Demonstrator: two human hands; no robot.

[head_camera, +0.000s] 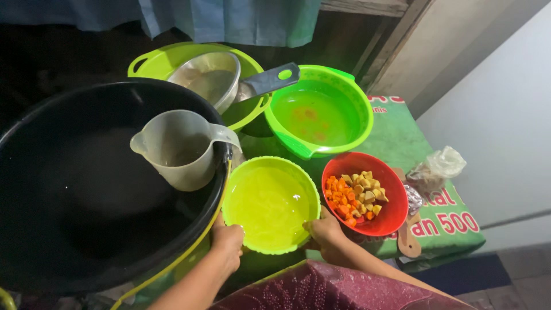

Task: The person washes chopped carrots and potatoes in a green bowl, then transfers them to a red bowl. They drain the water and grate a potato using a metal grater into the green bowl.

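in the head view, both hands hold one lime green bowl with clear water in it. the left hand grips the bowl's near left rim, fingers curled on it. the right hand grips the near right rim, closed on it the same way. the bowl sits between the two hands, just ahead of them, and neither hand is nearer than the other. it is round, so it has no long side.

the bowl is at the near left part of a green table cover, touching the rim of a big black tub on its left. a clear plastic jug hangs on the tub's rim, just behind the bowl. just to the right of the bowl is a red bowl with cut orange and yellow pieces inside. a wooden board peeks out under it. behind are a green strainer bowl and a lime basin with a metal strainer in it. a plastic bag lies near the right edge.
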